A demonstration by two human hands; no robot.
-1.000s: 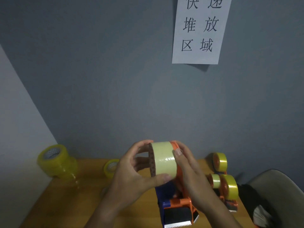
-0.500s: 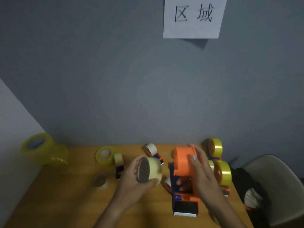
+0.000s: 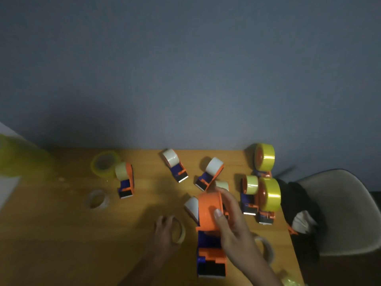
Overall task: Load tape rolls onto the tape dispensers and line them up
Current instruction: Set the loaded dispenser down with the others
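Observation:
My right hand (image 3: 231, 226) grips the orange and blue tape dispenser (image 3: 210, 234) round its bare orange hub, near the table's front. My left hand (image 3: 165, 232) holds a pale cream tape roll (image 3: 179, 230) low over the table, just left of that dispenser and apart from it. Several loaded dispensers stand on the wooden table (image 3: 61, 234): one with a cream roll (image 3: 124, 178) at the left, two with white rolls (image 3: 175, 164) (image 3: 211, 172) in the middle, and three with yellow rolls (image 3: 265, 157) (image 3: 269, 195) (image 3: 250, 193) at the right.
Loose rolls lie about: a clear yellow one (image 3: 104, 164), a thin flat one (image 3: 97, 199), a white one (image 3: 191, 206) behind the held dispenser, another (image 3: 266, 248) under my right wrist. A blurred yellow stack (image 3: 18, 155) sits far left. A chair (image 3: 340, 211) stands at the right edge.
My left hand pulled the cream roll off the dispenser and lowered it toward the table on the left. My right hand brought the dispenser down. The view tilted downward.

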